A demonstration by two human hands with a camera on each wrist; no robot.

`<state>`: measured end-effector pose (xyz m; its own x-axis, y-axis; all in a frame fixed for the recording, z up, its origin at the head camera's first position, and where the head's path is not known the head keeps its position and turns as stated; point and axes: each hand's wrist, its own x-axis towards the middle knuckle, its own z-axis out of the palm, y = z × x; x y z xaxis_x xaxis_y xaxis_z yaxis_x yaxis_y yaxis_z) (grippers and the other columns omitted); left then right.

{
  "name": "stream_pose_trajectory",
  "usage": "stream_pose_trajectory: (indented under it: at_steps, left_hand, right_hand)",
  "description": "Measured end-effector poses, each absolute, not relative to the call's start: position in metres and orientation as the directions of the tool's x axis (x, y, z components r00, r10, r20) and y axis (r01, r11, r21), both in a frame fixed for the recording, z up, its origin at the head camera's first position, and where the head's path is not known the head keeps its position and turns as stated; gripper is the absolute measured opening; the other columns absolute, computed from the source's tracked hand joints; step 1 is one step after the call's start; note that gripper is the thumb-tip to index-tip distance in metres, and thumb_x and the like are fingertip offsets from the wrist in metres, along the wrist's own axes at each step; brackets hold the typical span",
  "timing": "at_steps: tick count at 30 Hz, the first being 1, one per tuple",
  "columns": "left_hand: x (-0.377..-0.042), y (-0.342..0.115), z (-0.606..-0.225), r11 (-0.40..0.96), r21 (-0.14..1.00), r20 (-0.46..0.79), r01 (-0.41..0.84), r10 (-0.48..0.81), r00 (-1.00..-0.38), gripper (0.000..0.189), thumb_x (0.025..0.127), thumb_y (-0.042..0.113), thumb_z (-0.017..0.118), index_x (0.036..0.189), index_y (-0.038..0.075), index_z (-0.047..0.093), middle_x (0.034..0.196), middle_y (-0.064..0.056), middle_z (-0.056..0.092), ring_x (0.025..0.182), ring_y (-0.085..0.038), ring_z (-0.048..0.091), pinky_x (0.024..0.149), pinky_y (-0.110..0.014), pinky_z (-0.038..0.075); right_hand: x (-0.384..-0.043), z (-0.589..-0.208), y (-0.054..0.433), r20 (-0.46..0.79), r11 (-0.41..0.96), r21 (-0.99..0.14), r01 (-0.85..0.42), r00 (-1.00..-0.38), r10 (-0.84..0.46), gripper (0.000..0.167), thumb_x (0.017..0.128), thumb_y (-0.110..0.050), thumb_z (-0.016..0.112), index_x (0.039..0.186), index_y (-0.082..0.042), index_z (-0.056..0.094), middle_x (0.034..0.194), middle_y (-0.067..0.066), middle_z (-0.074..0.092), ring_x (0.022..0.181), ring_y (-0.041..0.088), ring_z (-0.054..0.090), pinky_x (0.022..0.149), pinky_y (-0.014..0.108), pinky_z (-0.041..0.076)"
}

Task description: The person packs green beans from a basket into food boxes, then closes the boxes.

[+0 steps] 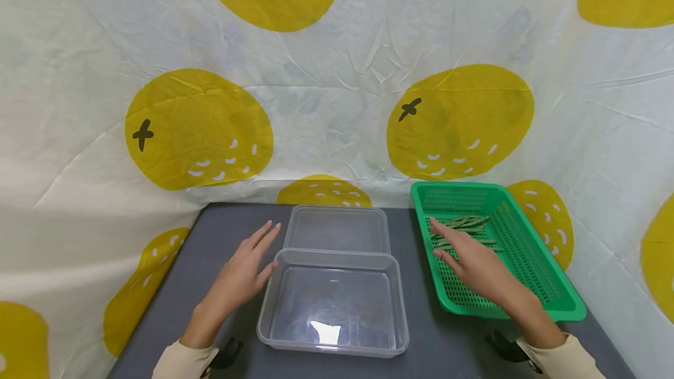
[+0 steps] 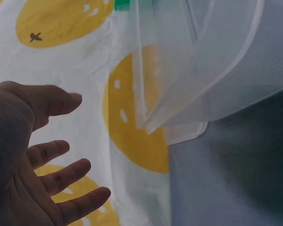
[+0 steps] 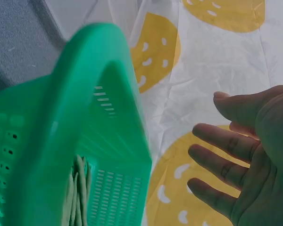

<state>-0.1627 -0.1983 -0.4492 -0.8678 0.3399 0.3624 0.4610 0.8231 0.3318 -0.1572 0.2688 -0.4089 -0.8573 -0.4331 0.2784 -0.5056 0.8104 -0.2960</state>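
Note:
My left hand (image 1: 239, 271) hovers beside the left wall of a clear plastic container (image 1: 332, 303), its fingers extended and nothing in them. In the left wrist view the fingers (image 2: 75, 175) are spread, apart from the container's wall (image 2: 193, 61). Over the green basket (image 1: 532, 238) is my right hand (image 1: 476, 265), fingers loosely extended and holding nothing. Green beans (image 1: 466, 224) lie in a small bunch on the basket floor, partly hidden by that hand. The right wrist view shows the beans (image 3: 77, 193) behind the basket's rim (image 3: 68, 94).
Behind the container a clear flat lid (image 1: 337, 227) lies on the dark grey table (image 1: 210, 238), close to the back edge. A white cloth with yellow fruit prints (image 1: 337, 133) hangs behind and along both sides. The basket stands at the table's right side.

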Motion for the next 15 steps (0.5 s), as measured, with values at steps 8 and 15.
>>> stream_pose_trajectory:
  at_steps: [8, 15]
  left_hand:
    - [-0.172, -0.203, -0.460, 0.756, 0.532, 0.286, 0.381, 0.263, -0.921, 0.079, 0.088, 0.000, 0.075, 0.157, 0.009, 0.038, 0.149, -0.022, 0.048, 0.128, -0.043, 0.054, 0.096, -0.058, 0.049]
    - [-0.181, -0.207, -0.467, 0.690, 0.703, 0.105, 0.172, 0.138, -0.985, 0.064, 0.091, 0.000, 0.070, 0.151, 0.003, 0.046, 0.133, -0.024, 0.058, 0.108, -0.041, 0.066, 0.080, -0.045, 0.058]
  right_hand:
    - [-0.169, -0.404, 0.282, 0.211, 0.774, -0.430, -0.464, -0.886, -0.414, 0.064, 0.097, -0.012, 0.068, 0.154, -0.005, 0.040, 0.128, 0.006, 0.069, 0.114, 0.029, 0.068, 0.088, 0.050, 0.055]
    - [-0.182, -0.406, 0.297, 0.123, 0.783, -0.462, -0.416, -0.905, -0.407, 0.060, 0.096, -0.009, 0.068, 0.150, -0.001, 0.043, 0.125, 0.012, 0.070, 0.114, 0.034, 0.067, 0.086, 0.049, 0.056]
